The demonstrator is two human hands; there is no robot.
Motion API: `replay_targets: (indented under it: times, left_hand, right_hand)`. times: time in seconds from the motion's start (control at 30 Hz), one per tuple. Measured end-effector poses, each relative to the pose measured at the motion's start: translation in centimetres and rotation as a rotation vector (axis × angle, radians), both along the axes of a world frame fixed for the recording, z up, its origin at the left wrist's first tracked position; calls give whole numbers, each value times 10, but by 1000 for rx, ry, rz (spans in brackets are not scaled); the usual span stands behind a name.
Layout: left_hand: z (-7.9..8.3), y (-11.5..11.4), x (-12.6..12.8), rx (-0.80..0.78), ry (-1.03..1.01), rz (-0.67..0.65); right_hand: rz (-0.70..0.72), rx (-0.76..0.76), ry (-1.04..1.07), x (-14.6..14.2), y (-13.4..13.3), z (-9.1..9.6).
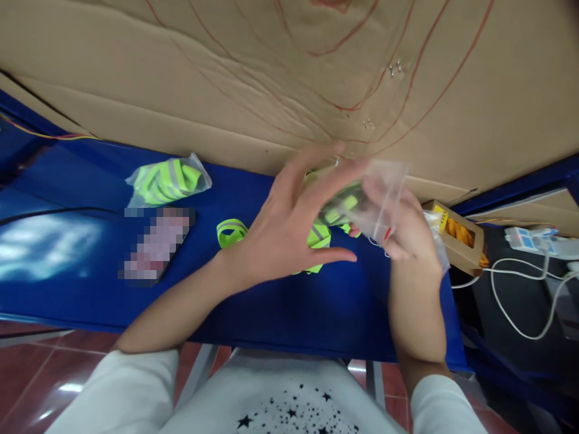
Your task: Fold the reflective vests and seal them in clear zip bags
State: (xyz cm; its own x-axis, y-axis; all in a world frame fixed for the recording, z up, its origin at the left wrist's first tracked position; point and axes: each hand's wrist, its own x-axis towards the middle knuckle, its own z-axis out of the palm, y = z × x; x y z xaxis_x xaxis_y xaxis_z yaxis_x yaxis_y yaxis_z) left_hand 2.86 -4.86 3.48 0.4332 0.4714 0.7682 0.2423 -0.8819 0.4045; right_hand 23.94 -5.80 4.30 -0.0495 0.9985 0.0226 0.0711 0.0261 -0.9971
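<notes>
My right hand grips a clear zip-lock bag near its opening, which has a red mark at the edge. Inside the bag, something dark with neon yellow-green patches shows, blurred. My left hand is beside the bag, its fingers spread and thumb stretched out; motion smears the fingertips, and whether they touch the bag is unclear. Beneath and behind the left hand lies a neon yellow-green reflective strap on the blue table, partly hidden by the hand and wrist.
A filled clear bag of neon reflective strap lies at the left, by a phone. A cardboard box with orange contents stands at the right, near a white power strip and cables. A cardboard wall backs the blue table.
</notes>
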Motion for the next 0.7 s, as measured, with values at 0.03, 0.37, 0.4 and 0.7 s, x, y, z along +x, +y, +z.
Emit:
replay_targets:
  times: [0.03,0.37,0.4,0.7]
  left_hand:
    - [-2,7,-1,-58,-44,-49]
    - [-12,23,7,-937,-298,-294]
    - [-13,23,7,-942,-291,-306]
    - [-20,31,8,-942,-487,-268]
  right_hand:
    - [59,-1,-2,2,-4,3]
    - [42,299,-383,45,-17,17]
    - [-20,315,-349,42,-15,17]
    - [-56,308,-274,39,-17,17]
